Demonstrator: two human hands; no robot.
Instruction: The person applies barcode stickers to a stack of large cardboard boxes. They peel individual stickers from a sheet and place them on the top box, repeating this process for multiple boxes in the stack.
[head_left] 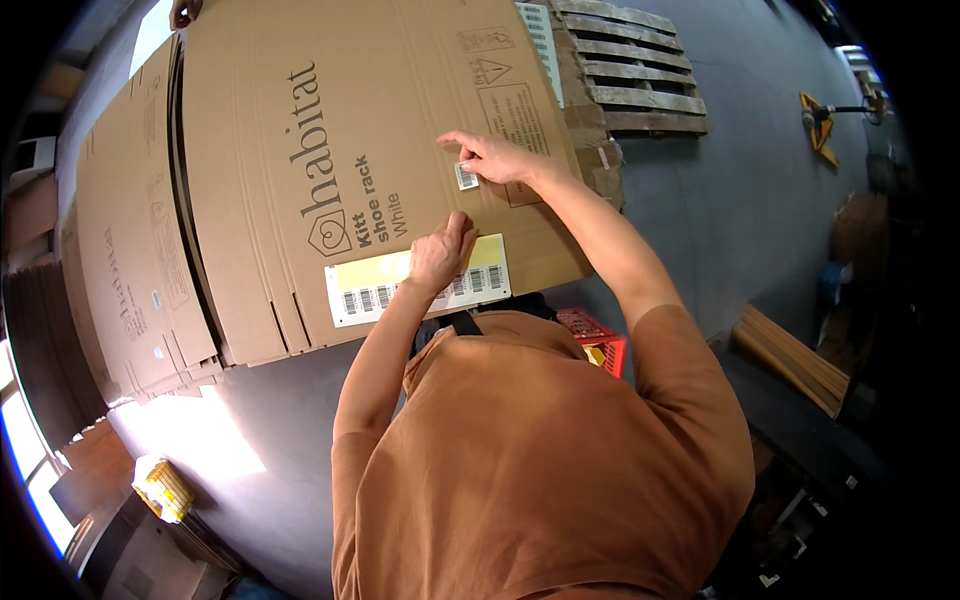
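A large flat brown cardboard carton [250,130] with dark print lies in front of me, on a stack. My right hand [495,160] is over its right part, index finger stretched out to the left. Its lower fingertips touch the top edge of a small white barcode label [467,177], which lies against the cardboard. My left hand [440,255] rests on a white and yellow sheet of barcode labels [350,300] near the carton's front edge. The left fingers are curled together past the sheet's upper edge; whatever they may hold is hidden.
A second carton stack [130,220] stands at the left. Another person's hand [184,12] touches the far left corner. A wooden pallet [640,70] lies at the far right, a yellow pallet jack [818,128] beyond. A red crate [605,340] sits beside me.
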